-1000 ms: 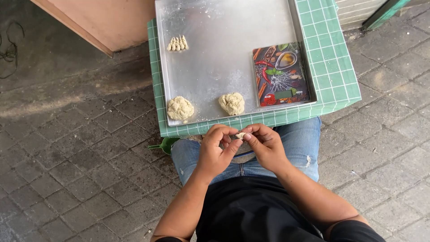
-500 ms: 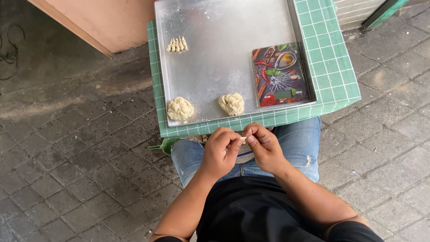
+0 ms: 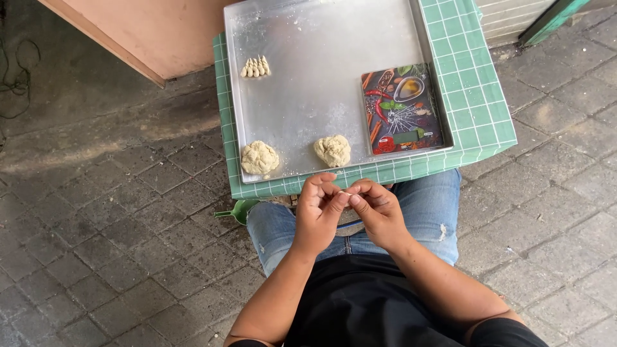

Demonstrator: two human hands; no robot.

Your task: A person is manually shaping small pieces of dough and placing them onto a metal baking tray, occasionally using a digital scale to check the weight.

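Note:
My left hand (image 3: 317, 212) and my right hand (image 3: 378, 209) meet over my lap, fingertips pinched together on a small piece of pale dough (image 3: 345, 194), mostly hidden by the fingers. Just beyond them a metal baking tray (image 3: 321, 71) rests on a small table with a green checked cloth (image 3: 475, 96). Two rough dough lumps lie at the tray's near edge, one on the left (image 3: 259, 158) and one nearer the middle (image 3: 333, 150). A short row of small shaped dough pieces (image 3: 255, 67) sits at the tray's far left.
A flat kitchen scale with a colourful food picture (image 3: 402, 109) lies on the tray's right side. Grey paving stones (image 3: 128, 244) surround the table. A peach-coloured wall or panel (image 3: 160, 32) stands behind, and a green object (image 3: 239, 209) pokes out under the table's near-left corner.
Both hands stay together over my lap, and the fingers have shifted slightly around the small dough piece. The tray and its contents have not moved.

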